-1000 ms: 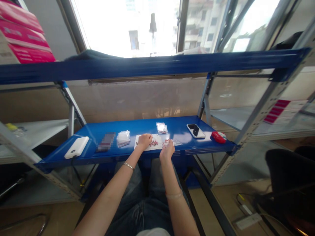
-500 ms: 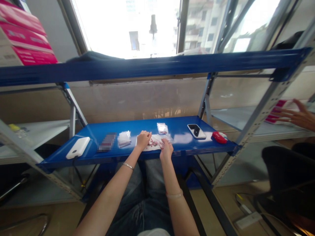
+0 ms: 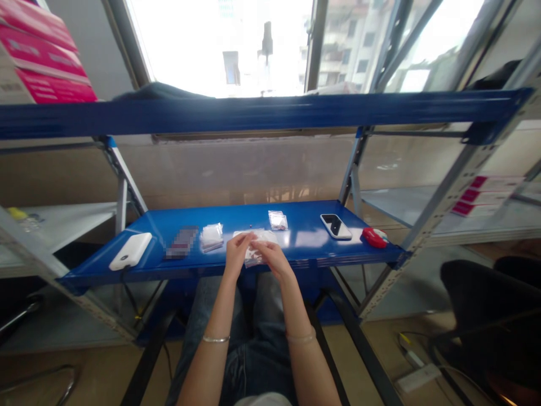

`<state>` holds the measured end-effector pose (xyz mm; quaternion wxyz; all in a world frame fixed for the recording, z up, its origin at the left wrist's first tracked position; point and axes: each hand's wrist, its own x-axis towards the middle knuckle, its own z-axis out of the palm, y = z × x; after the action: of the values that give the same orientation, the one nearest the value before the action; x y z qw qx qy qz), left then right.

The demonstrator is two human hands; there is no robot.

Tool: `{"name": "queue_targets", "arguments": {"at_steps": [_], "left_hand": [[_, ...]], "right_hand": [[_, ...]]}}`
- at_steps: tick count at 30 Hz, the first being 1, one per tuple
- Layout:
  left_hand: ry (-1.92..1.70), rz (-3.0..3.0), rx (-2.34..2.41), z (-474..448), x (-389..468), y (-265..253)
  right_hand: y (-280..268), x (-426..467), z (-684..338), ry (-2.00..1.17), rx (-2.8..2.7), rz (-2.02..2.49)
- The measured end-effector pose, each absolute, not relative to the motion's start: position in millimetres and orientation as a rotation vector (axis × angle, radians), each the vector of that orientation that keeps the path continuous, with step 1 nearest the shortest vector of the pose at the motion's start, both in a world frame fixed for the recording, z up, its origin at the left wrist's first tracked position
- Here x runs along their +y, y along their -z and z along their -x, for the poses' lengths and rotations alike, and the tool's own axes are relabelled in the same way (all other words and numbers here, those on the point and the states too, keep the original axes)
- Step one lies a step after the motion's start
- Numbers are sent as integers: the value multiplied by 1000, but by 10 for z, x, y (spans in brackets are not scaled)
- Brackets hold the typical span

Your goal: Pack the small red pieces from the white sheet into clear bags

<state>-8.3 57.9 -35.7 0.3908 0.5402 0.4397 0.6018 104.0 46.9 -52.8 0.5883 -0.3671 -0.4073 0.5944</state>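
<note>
Over the front edge of the blue shelf, my left hand [image 3: 237, 254] and my right hand [image 3: 275, 258] meet, both with fingers pinched on a small clear plastic bag [image 3: 253, 261]. The bag hangs just below my fingertips; its contents are too small to tell. Behind my hands lies a white sheet [image 3: 270, 237], partly covered by them. A tiny dark bead-like piece [image 3: 251, 226] rests on the shelf just beyond it. Farther back is a small pile of clear bags [image 3: 278, 220], and to the left sits a stack of clear bags [image 3: 212, 237].
On the blue shelf [image 3: 236, 211] are a white power bank [image 3: 132, 251] with a cable, a blurred dark item [image 3: 181, 242], a phone [image 3: 336, 226] and a red-and-white object [image 3: 375, 237]. A blue beam [image 3: 262, 115] crosses above. Pink-and-white boxes [image 3: 482, 195] stand at right.
My hands have come together, my right hand moving left, with the clear bag now between them. The red pieces on the sheet are now mostly hidden. Another person's hand at right has left view.
</note>
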Motion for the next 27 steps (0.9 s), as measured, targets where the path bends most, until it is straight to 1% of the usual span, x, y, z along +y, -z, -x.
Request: {"name": "queue_targets", "arguments": {"at_steps": [7,12,16,19,24,27], "left_hand": [[-1393,-1401,1068,360,387,340],[-1515,-1319,1100,387,362,314],[-1507,-1330,1103,384,340,278],[-1404,-1368,1076,404,307,256],[-1062,-1496,1004,447,274,291],[-1040,-1503,999,482,297,337]], "right_hand": [[395,385,-1001,-1243,-1051,866],[361,360,-974,-1201,-1054,860],[350,360,-960,-1222,-1013,864],[347,383,-967,-1222,-925,837],[388,417,-1009,-1221,-882,878],[457,441,-1089,-1162,-982,989]]}}
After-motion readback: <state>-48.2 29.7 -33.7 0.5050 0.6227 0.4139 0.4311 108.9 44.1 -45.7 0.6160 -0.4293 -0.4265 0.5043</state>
